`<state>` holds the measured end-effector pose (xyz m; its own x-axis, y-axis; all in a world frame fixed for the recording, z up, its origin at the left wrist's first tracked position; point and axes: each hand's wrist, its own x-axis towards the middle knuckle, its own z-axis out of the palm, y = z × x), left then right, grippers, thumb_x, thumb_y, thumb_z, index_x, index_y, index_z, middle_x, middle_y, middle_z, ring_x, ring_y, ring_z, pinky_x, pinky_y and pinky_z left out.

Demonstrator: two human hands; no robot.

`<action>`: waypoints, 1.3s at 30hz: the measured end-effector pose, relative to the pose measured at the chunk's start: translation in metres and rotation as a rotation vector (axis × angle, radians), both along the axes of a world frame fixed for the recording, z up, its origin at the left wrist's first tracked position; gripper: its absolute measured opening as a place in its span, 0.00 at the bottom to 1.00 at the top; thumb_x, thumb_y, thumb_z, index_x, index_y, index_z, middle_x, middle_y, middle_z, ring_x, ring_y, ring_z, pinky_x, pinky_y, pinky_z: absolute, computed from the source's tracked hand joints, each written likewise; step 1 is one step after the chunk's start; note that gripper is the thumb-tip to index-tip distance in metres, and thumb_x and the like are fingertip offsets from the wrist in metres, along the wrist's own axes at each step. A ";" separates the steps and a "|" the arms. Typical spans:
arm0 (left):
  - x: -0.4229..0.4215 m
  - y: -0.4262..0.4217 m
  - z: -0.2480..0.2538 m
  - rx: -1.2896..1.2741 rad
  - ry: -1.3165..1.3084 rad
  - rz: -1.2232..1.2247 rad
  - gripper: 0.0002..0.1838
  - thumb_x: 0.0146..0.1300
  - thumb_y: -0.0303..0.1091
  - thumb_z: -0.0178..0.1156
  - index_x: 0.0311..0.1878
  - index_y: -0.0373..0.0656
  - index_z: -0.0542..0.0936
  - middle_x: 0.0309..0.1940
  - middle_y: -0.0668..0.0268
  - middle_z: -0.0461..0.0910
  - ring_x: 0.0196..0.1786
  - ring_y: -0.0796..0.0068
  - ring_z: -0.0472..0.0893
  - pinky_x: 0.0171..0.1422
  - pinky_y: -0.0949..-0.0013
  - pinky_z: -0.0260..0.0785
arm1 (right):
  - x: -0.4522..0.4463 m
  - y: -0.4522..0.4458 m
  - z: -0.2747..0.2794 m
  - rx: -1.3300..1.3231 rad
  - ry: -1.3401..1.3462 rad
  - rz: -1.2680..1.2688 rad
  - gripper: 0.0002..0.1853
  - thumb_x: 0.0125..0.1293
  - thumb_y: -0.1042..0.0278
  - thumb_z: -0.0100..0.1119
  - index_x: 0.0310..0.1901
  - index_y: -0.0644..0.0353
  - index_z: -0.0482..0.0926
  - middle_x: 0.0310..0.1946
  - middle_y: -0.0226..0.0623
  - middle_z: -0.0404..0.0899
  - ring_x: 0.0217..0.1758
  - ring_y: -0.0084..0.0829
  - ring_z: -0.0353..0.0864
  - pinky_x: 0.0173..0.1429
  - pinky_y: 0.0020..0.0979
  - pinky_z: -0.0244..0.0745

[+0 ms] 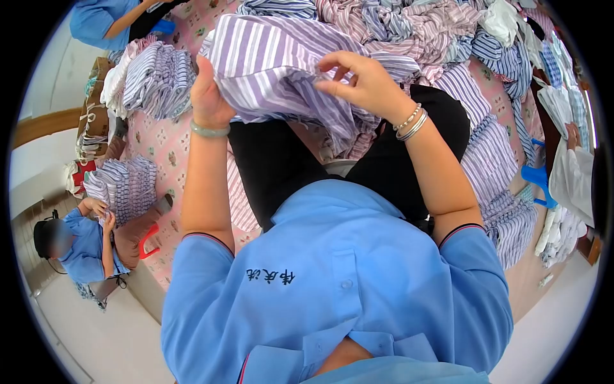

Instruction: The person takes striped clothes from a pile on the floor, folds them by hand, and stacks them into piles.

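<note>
A purple-and-white striped cloth is held up above my lap, its lower folds hanging between my knees. My left hand holds its left edge, with the thumb up in front and the other fingers hidden behind the fabric. At the cloth's right side is my right hand, its fingers curved and the thumb apart from the index finger. A gap shows between those two fingertips, close against the fabric, and nothing is seen between them.
Folded striped stacks lie at the left on a pink floral surface. Crumpled striped clothes are heaped ahead, more striped cloth at the right. A seated person handles cloth at far left, another person at upper left. A blue stool stands right.
</note>
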<state>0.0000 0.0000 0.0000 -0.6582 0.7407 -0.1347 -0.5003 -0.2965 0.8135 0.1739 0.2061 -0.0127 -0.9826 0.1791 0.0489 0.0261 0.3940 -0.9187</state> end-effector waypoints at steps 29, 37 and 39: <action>-0.032 -0.156 0.056 -0.530 0.236 0.085 0.15 0.68 0.37 0.51 0.51 0.37 0.76 0.44 0.65 0.80 0.43 0.77 0.79 0.49 0.73 0.70 | 0.112 -0.038 0.003 0.166 0.066 0.089 0.04 0.54 0.74 0.62 0.31 0.63 0.79 0.25 0.35 0.74 0.32 0.35 0.72 0.39 0.30 0.66; 0.025 -0.234 -0.051 -0.456 -0.232 0.413 0.13 0.68 0.36 0.51 0.44 0.37 0.78 0.38 0.65 0.81 0.40 0.78 0.80 0.46 0.74 0.71 | 0.074 -0.056 -0.005 -0.380 -0.218 0.175 0.08 0.64 0.70 0.56 0.32 0.68 0.76 0.24 0.31 0.73 0.28 0.19 0.69 0.33 0.22 0.66; 0.027 -0.240 -0.052 -0.493 -0.267 0.456 0.14 0.68 0.37 0.51 0.45 0.36 0.77 0.38 0.64 0.81 0.39 0.77 0.80 0.45 0.73 0.72 | 0.056 -0.045 0.000 -0.111 0.009 0.027 0.09 0.63 0.70 0.57 0.30 0.67 0.76 0.22 0.30 0.71 0.26 0.18 0.68 0.31 0.22 0.65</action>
<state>0.0270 -0.2397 -0.0524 -0.7853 0.2121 -0.5817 -0.6146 -0.1534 0.7738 0.2297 0.1607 -0.0126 -0.9868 0.1571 0.0391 0.0082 0.2898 -0.9570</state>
